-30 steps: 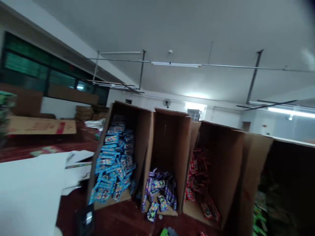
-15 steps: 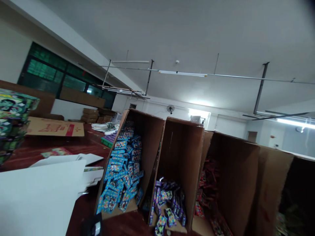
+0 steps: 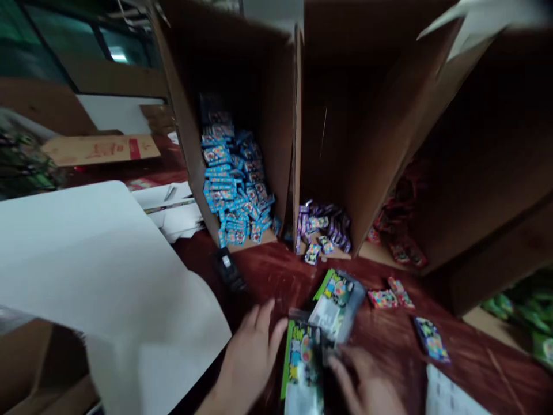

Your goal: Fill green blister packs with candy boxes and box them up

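Observation:
My left hand (image 3: 248, 357) rests on the dark red table (image 3: 389, 340) with its fingers spread, touching the left edge of a green-and-grey packet (image 3: 302, 369). My right hand (image 3: 367, 383) is blurred at the bottom edge, at the right side of the same packet; its fingers are smeared. A second green packet (image 3: 337, 300) lies just beyond, partly overlapping the first. Small loose packets lie to the right: a red one (image 3: 382, 298) and a blue one (image 3: 430, 339).
Tilted cardboard boxes stand behind: one with blue packets (image 3: 233, 184), one with purple packets (image 3: 322, 227), one with red packets (image 3: 397, 230). Large white sheets (image 3: 86, 259) cover the left. A black device (image 3: 228, 270) lies on the table. Green packets (image 3: 531, 311) sit far right.
The view has swung down from the ceiling to the table. Both hands and the green packets have come into view at the bottom.

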`<state>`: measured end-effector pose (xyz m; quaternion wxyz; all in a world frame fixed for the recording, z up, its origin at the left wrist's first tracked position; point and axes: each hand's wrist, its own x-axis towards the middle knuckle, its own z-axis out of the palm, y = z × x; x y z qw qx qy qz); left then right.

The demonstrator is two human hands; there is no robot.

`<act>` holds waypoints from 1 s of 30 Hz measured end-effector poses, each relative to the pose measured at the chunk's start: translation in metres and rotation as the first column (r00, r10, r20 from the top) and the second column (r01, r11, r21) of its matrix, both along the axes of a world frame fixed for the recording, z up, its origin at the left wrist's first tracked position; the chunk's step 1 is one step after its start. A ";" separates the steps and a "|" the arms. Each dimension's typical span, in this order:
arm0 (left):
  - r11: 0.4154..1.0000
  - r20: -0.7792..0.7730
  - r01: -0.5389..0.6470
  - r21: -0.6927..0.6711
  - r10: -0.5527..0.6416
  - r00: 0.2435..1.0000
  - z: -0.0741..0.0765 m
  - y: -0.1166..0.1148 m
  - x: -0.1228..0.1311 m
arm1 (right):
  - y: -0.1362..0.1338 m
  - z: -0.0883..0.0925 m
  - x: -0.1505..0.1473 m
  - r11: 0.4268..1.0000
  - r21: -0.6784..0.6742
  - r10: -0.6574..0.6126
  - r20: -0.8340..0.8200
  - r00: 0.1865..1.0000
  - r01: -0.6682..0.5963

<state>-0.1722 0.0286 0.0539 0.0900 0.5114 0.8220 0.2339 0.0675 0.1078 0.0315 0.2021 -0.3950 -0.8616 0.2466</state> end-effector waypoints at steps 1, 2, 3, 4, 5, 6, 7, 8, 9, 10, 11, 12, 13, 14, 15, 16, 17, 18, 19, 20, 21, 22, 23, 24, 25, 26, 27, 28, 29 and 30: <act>0.998 -0.103 -0.007 0.055 0.013 0.995 0.009 0.017 -0.014 | 0.017 0.002 0.003 0.999 -0.032 0.021 0.005 1.000 -0.021; 0.997 -0.189 -0.001 0.083 0.017 0.982 0.018 0.040 -0.028 | 0.039 0.006 0.002 1.000 -0.022 0.006 -0.002 1.000 -0.006; 0.996 -0.262 -0.004 0.094 0.029 0.965 0.025 0.066 -0.042 | 0.064 0.010 -0.001 1.000 0.005 0.016 -0.006 1.000 -0.016; 0.995 -0.309 -0.032 0.092 0.059 0.949 0.031 0.096 -0.056 | 0.090 0.014 -0.006 0.999 0.032 0.040 -0.008 0.999 -0.039; 0.993 -0.327 -0.088 0.078 0.109 0.939 0.034 0.126 -0.069 | 0.116 0.016 -0.014 0.996 0.066 0.059 -0.020 0.998 -0.057; 0.986 -0.334 -0.151 0.069 0.166 0.928 0.034 0.154 -0.082 | 0.140 0.016 -0.024 0.995 0.082 0.055 -0.032 0.998 -0.052; 0.975 -0.349 -0.212 0.067 0.222 0.910 0.033 0.181 -0.094 | 0.162 0.015 -0.034 0.995 0.087 0.050 -0.035 0.998 -0.047; 0.965 -0.370 -0.254 0.061 0.258 0.892 0.030 0.204 -0.105 | 0.181 0.012 -0.044 0.995 0.090 0.048 -0.039 0.998 -0.044; 0.956 -0.397 -0.286 0.059 0.285 0.872 0.027 0.223 -0.116 | 0.196 0.009 -0.054 0.995 0.089 0.045 -0.043 0.998 -0.041; 0.951 -0.431 -0.303 0.062 0.299 0.851 0.022 0.237 -0.126 | 0.208 0.005 -0.062 0.995 0.089 0.047 -0.048 0.998 -0.042; 0.949 -0.467 -0.307 0.068 0.302 0.831 0.018 0.248 -0.135 | 0.217 0.001 -0.068 0.995 0.087 0.051 -0.051 0.997 -0.047; 0.950 -0.501 -0.302 0.078 0.299 0.812 0.013 0.256 -0.143 | 0.224 -0.002 -0.073 0.995 0.085 0.056 -0.055 0.997 -0.051; 0.953 -0.528 -0.289 0.089 0.291 0.798 0.009 0.260 -0.150 | 0.229 -0.004 -0.077 0.995 0.080 0.060 -0.057 0.997 -0.055; 0.958 -0.548 -0.270 0.099 0.279 0.789 0.004 0.264 -0.156 | 0.233 -0.005 -0.079 0.996 0.071 0.061 -0.057 0.996 -0.057; 0.964 -0.563 -0.246 0.103 0.261 0.784 0.000 0.265 -0.162 | 0.237 -0.006 -0.080 0.997 0.058 0.056 -0.055 0.997 -0.053; 0.970 -0.575 -0.220 0.103 0.239 0.783 -0.005 0.267 -0.166 | 0.242 -0.006 -0.082 0.998 0.048 0.046 -0.050 0.998 -0.044; 0.976 -0.584 -0.194 0.099 0.215 0.783 -0.010 0.268 -0.169 | 0.246 -0.005 -0.084 0.998 0.045 0.034 -0.041 0.999 -0.032; 0.981 -0.591 -0.171 0.092 0.192 0.783 -0.014 0.269 -0.172 | 0.250 -0.005 -0.086 0.998 0.053 0.022 -0.026 0.999 -0.021; 0.985 -0.598 -0.151 0.087 0.173 0.783 -0.019 0.270 -0.175 | 0.254 -0.005 -0.091 0.997 0.071 0.015 0.002 1.000 -0.016; 0.987 -0.602 -0.136 0.087 0.161 0.782 -0.024 0.271 -0.177 | 0.257 -0.006 -0.097 0.995 0.098 0.017 0.038 0.999 -0.020; 0.988 -0.603 -0.123 0.094 0.155 0.783 -0.028 0.272 -0.179 | 0.258 -0.006 -0.104 0.992 0.123 0.025 0.076 0.997 -0.035; 0.988 -0.600 -0.111 0.108 0.153 0.785 -0.031 0.274 -0.181 | 0.259 -0.006 -0.113 0.988 0.144 0.038 0.111 0.993 -0.054; 0.987 -0.597 -0.094 0.128 0.153 0.788 -0.034 0.276 -0.183 | 0.259 -0.005 -0.122 0.984 0.160 0.051 0.140 0.989 -0.074; 0.985 -0.589 -0.079 0.152 0.155 0.793 -0.035 0.277 -0.185 | 0.259 -0.003 -0.132 0.980 0.179 0.055 0.160 0.986 -0.083; 0.982 -0.577 -0.067 0.177 0.158 0.802 -0.037 0.279 -0.187 | 0.259 0.000 -0.141 0.976 0.203 0.042 0.167 0.985 -0.076; 0.978 -0.561 -0.057 0.199 0.161 0.812 -0.037 0.281 -0.189 | 0.259 0.005 -0.149 0.970 0.238 0.006 0.161 0.987 -0.044; 0.975 -0.547 -0.049 0.217 0.163 0.821 -0.037 0.283 -0.191 | 0.261 0.011 -0.156 0.959 0.283 -0.057 0.149 0.987 0.013; 0.972 -0.534 -0.045 0.230 0.165 0.829 -0.037 0.284 -0.192 | 0.264 0.017 -0.161 0.940 0.329 -0.141 0.132 0.981 0.091; 0.970 -0.524 -0.044 0.238 0.167 0.835 -0.037 0.285 -0.193 | 0.267 0.023 -0.164 0.913 0.363 -0.241 0.114 0.964 0.185; 0.969 -0.518 -0.046 0.243 0.170 0.838 -0.037 0.286 -0.194 | 0.272 0.028 -0.165 0.884 0.374 -0.340 0.107 0.934 0.279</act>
